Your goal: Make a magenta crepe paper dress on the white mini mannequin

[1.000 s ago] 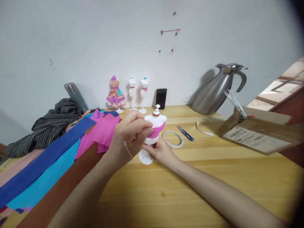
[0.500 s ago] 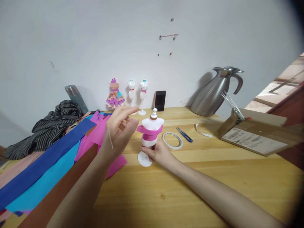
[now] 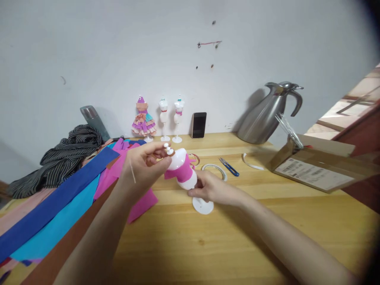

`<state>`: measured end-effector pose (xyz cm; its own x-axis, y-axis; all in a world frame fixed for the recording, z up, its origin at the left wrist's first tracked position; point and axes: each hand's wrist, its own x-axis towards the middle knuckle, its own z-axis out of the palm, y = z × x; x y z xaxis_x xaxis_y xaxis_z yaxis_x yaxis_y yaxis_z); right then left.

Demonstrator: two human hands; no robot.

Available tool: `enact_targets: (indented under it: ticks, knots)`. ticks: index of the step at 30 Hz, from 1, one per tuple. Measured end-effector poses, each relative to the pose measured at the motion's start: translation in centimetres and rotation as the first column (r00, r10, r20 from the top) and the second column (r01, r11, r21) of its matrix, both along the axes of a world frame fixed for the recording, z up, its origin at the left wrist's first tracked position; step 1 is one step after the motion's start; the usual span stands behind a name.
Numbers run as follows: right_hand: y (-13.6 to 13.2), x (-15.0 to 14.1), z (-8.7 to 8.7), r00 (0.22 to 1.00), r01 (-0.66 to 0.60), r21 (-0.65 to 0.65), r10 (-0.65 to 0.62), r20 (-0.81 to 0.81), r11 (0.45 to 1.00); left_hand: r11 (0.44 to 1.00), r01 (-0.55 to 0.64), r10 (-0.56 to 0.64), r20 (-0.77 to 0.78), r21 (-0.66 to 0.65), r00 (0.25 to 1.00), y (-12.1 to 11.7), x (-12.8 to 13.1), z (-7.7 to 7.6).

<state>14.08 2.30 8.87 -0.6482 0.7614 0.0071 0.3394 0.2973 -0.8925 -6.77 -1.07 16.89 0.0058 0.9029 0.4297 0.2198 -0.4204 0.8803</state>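
A small white toy dress form [image 3: 179, 158] leans to the left, its neck end toward my left hand. Pink cloth [image 3: 183, 171] wraps its chest, and a brown band rings the base of the knobbed neck. Below the cloth, my right hand [image 3: 209, 186] is closed around the lower body and stem, with the round white base [image 3: 203, 206] showing beneath it. At the neck and shoulder, my left hand [image 3: 145, 164] has its thumb and bent fingers around the form; the thumb hides part of the shoulder.
Fabric strips [image 3: 63, 206] and a striped cloth [image 3: 63, 158] lie left. Tape [image 3: 214, 166], thread snips [image 3: 229, 167] and a white strip [image 3: 252, 163] lie right, before a cardboard box [image 3: 314, 174] and steel jug [image 3: 261, 118]. Dressed form [image 3: 143, 122] and phone [image 3: 199, 125] stand behind.
The dress form has tipped from nearly upright toward the left, its base swinging right with my right hand. My left hand has come to its neck and shoulder. A red ring shows behind it.
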Motion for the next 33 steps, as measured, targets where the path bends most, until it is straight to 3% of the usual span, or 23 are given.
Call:
enact_targets:
  ticks: [5,8,9,10,12,14,15,16,18,24,33]
  knots:
    - [1.2,3.3,1.3,0.979,-0.136,-0.07,0.145,0.145,0.988,0.957,0.118,-0.105,0.064,-0.264,0.992,0.2,0.1,-1.5]
    - [1.5,4.8,2.2,0.954,-0.21,-0.158,0.238,0.183,0.965,0.94,0.119,-0.064,0.177,-0.32,0.982,-0.3,0.3,-3.5]
    - [1.5,5.2,2.5,0.942,-0.228,-0.128,0.252,0.22,0.965,0.937,0.111,-0.043,0.205,-0.332,0.978,-0.5,0.4,-4.1]
    - [1.4,5.6,2.8,0.936,-0.213,-0.053,0.22,0.273,0.976,0.933,0.104,-0.026,0.224,-0.346,0.974,-0.7,0.5,-4.6]
    - [0.9,5.9,3.4,0.944,-0.083,0.253,-0.005,0.329,0.964,0.922,0.095,0.0,0.247,-0.376,0.969,-1.1,0.7,-5.4]
    - [0.0,5.6,4.0,0.952,0.101,0.577,-0.248,0.182,0.81,0.907,0.102,0.006,0.254,-0.408,0.967,-1.3,1.0,-5.8]
    - [-0.6,5.2,4.3,0.959,0.157,0.671,-0.274,0.072,0.725,0.898,0.118,-0.005,0.257,-0.424,0.967,-1.3,1.2,-5.9]
    - [-1.1,4.7,4.5,0.974,0.154,0.72,-0.226,0.004,0.677,0.889,0.137,-0.021,0.261,-0.437,0.965,-1.3,1.4,-5.9]
    - [-2.1,3.7,4.7,0.993,0.099,0.777,-0.107,-0.041,0.622,0.873,0.179,-0.054,0.275,-0.455,0.96,-1.3,1.7,-6.1]
    - [-2.1,2.7,4.0,0.995,-0.098,0.784,0.039,0.094,0.613,0.853,0.233,-0.086,0.314,-0.466,0.946,-1.2,2.2,-6.2]
    - [-1.6,2.9,3.6,0.982,-0.189,0.758,0.097,0.165,0.625,0.867,0.207,-0.067,0.305,-0.454,0.95,-0.9,2.0,-6.3]
